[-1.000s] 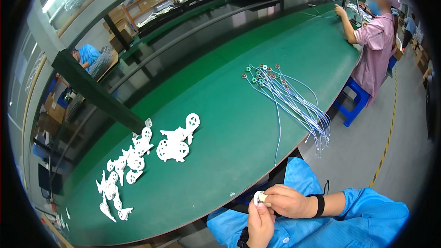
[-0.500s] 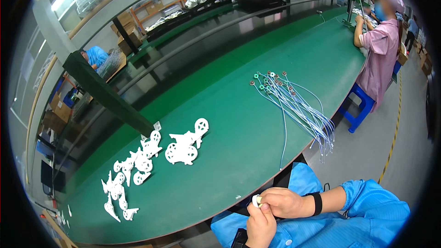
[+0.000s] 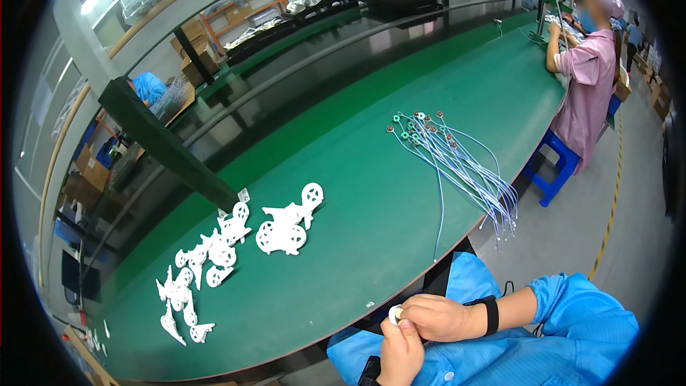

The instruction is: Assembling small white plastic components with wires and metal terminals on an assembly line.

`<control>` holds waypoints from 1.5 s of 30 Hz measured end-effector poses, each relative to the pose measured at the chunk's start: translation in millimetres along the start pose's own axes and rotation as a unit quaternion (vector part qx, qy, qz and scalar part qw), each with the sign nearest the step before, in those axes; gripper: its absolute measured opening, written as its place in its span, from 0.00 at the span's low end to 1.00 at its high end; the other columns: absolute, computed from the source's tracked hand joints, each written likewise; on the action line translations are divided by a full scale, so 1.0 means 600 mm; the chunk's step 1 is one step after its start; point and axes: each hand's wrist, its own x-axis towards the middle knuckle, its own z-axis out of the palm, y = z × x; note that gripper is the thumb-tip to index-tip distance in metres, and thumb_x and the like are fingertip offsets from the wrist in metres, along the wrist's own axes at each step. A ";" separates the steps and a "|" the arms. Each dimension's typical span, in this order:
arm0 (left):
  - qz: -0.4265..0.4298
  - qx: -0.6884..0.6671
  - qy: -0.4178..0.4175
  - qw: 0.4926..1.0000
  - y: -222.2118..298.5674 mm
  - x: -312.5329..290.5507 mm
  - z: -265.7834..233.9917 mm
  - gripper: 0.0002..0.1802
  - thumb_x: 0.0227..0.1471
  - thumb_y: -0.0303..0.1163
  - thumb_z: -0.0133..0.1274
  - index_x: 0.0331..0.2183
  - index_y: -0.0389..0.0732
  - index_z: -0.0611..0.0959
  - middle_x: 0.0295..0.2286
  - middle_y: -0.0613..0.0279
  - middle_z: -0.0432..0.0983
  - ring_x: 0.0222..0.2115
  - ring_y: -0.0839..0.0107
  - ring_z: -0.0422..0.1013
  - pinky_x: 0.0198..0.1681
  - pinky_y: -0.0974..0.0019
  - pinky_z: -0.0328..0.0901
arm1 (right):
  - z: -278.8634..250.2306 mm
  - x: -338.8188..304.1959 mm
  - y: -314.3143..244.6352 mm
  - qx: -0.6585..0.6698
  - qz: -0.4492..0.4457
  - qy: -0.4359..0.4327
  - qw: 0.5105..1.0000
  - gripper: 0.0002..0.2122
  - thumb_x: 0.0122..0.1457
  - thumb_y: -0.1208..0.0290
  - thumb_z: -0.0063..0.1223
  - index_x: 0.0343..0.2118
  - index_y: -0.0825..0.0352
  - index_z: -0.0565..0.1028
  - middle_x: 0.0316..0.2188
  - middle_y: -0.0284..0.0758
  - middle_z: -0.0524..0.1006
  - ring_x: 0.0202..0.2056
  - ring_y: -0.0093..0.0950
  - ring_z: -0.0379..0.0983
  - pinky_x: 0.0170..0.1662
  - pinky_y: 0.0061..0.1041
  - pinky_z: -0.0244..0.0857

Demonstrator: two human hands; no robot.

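Close to my body, just off the table's near edge, my left hand and my right hand meet with fingers closed. A small white plastic part with a rounded end is pinched between them; the fingers hide most of it. Past the edge, on the green table, lies a bundle of blue-white wires with small green and brown round ends. White plastic parts with spoked round ends sit farther left, in a small cluster and a longer, scattered pile.
A dark post rises from the table behind the white parts. At the far right a co-worker in pink works by a blue stool. Black trays stand on the bench behind, and another person in blue bends at the left.
Both hands stay together around the white part, with only a slight shift of the fingers. The view has moved a little; the wires and white parts on the table lie as before.
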 end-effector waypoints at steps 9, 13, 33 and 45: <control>-0.334 -0.510 -0.031 0.792 0.003 0.000 -0.050 0.28 0.62 0.55 0.30 0.30 0.40 0.72 0.12 0.69 0.59 0.08 0.80 0.51 0.10 0.76 0.45 | -0.079 0.047 -0.032 0.048 0.022 -0.080 0.995 0.12 0.53 0.78 0.53 0.42 0.72 0.70 0.36 0.42 0.72 0.37 0.40 0.71 0.41 0.31 0.67; -0.330 -0.524 -0.060 0.783 0.009 0.003 -0.057 0.28 0.62 0.55 0.31 0.29 0.41 0.71 0.12 0.69 0.58 0.08 0.79 0.51 0.10 0.75 0.45 | -0.085 0.055 -0.020 0.125 0.053 -0.110 0.985 0.13 0.56 0.77 0.52 0.44 0.71 0.70 0.38 0.41 0.70 0.38 0.38 0.70 0.42 0.30 0.67; -0.201 -0.424 -0.060 0.881 0.013 0.000 -0.108 0.26 0.63 0.53 0.28 0.49 0.41 0.64 0.21 0.55 0.72 0.11 0.75 0.64 0.10 0.77 0.55 | -0.047 0.136 -0.015 0.019 -0.073 -0.233 0.970 0.11 0.55 0.73 0.51 0.41 0.67 0.70 0.41 0.41 0.69 0.39 0.38 0.71 0.41 0.33 0.68; -0.104 -0.367 0.195 0.903 0.038 0.095 -0.224 0.17 0.63 0.41 0.37 0.45 0.39 0.70 0.20 0.62 0.70 0.14 0.76 0.64 0.14 0.77 0.56 | -0.239 0.238 0.161 0.153 0.195 0.174 0.953 0.08 0.58 0.76 0.47 0.39 0.68 0.73 0.29 0.30 0.76 0.27 0.18 0.71 0.30 0.18 0.66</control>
